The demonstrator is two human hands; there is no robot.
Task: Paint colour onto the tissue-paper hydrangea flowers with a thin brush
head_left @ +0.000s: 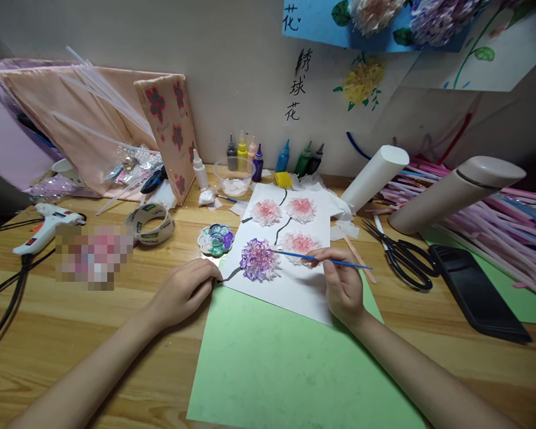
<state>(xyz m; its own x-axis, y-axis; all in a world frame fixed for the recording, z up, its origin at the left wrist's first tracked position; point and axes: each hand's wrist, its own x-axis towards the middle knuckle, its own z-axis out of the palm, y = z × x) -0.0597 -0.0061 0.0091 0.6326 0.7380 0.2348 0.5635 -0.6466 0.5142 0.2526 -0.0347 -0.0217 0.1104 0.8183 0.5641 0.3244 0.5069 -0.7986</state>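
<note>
My right hand (pixel 345 286) is closed round a thin blue paintbrush (pixel 339 262), whose tip touches the purple-edged paper flower (pixel 259 260). That flower is fixed on a white sheet of paper (pixel 295 298) with black painted stems. Three pink-and-white paper flowers share the sheet; one of them (pixel 300 247) is partly behind the brush and my right fingers. My left hand (pixel 190 289) has its fingers curled together at the sheet's left corner, holding that edge. Just above my left hand lies a flower-shaped paint palette (pixel 215 239) with purple and green paint.
Green paper (pixel 286 363) lies under the sheet. Left are a tape roll (pixel 150 223) and a glue gun (pixel 49 223). Paint bottles (pixel 258 164) and a clear bowl (pixel 234 176) stand behind. Right are scissors (pixel 404 256), a phone (pixel 477 292) and a tilted-looking bottle (pixel 455 193).
</note>
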